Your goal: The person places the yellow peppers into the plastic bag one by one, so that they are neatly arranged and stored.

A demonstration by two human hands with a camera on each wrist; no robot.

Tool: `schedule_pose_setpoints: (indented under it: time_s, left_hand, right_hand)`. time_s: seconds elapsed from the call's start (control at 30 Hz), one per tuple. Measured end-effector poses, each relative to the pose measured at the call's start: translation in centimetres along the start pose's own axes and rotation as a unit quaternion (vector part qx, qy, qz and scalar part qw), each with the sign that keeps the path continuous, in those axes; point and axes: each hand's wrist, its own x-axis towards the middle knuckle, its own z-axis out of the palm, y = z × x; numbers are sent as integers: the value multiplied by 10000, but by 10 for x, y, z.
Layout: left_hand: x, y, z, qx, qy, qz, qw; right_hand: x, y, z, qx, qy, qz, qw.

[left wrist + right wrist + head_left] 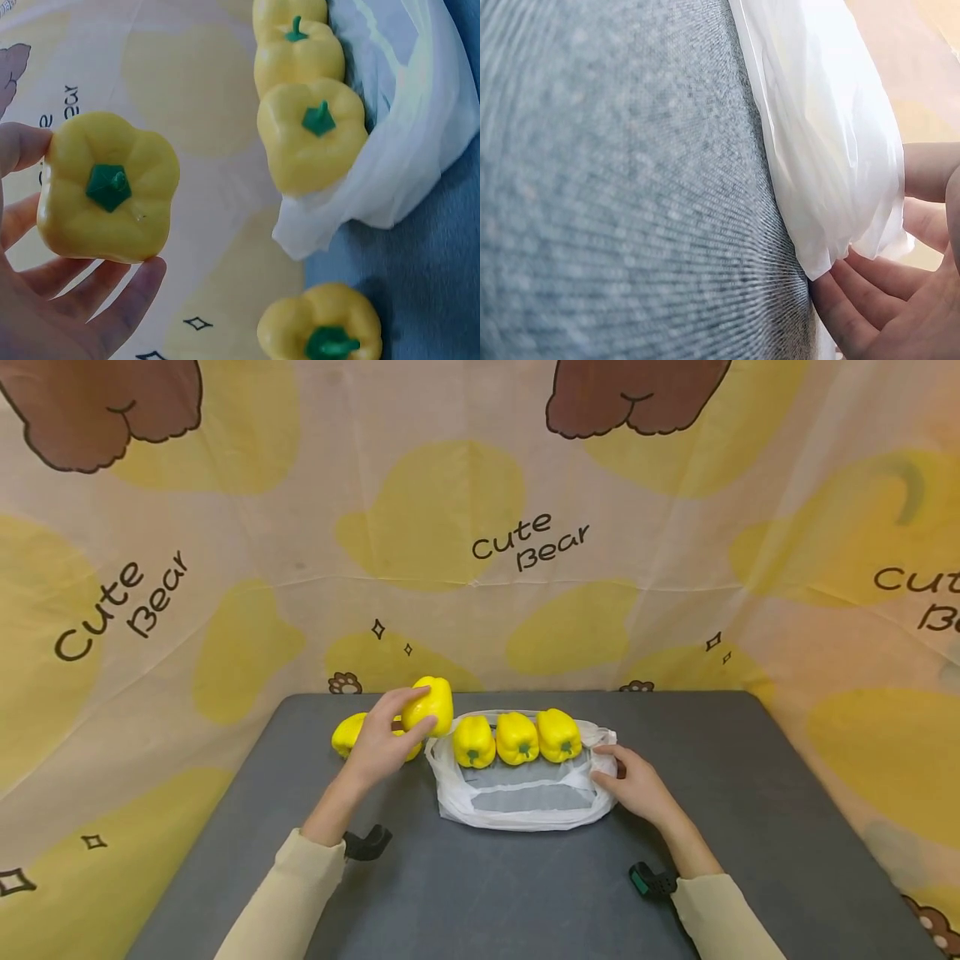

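My left hand [381, 742] holds a yellow bell pepper [435, 706] between thumb and fingers, raised by the left rim of a white plastic bag [517, 819]. In the left wrist view the held pepper [67, 217] shows its green stem. Three more yellow peppers [517, 739] lie in a row along the far side of the opened bag, stems toward me. My right hand [643, 787] pinches the bag's right edge; the right wrist view shows the white film [832, 142] between its thumb and fingers.
Behind my left hand, yellow pepper [347, 735] shows on the grey table [495, 893], partly hidden; how many lie there I cannot tell. A patterned cloth [480, 635] hangs behind the table. Black bands [367, 843] sit at both wrists.
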Motion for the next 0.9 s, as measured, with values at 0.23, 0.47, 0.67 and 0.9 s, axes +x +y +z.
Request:
schedule_pose_setpoints:
  time_s: [0.23,0.47,0.67,0.9]
  left_hand:
    - [3,6,16,-121,-28,70,9999]
    - [7,11,32,-228,-127,238,9994]
    - [8,17,39,-390,-175,229,9988]
    - [8,20,51,-583,-258,307,9975]
  right_hand:
    - [-1,2,0,8,-14,10,10000]
    - [-2,-1,-2,19,42,30,10000]
    - [-1,-4,0,66,71,-1,10000]
    - [-1,-3,-1,43,98,-10,9999]
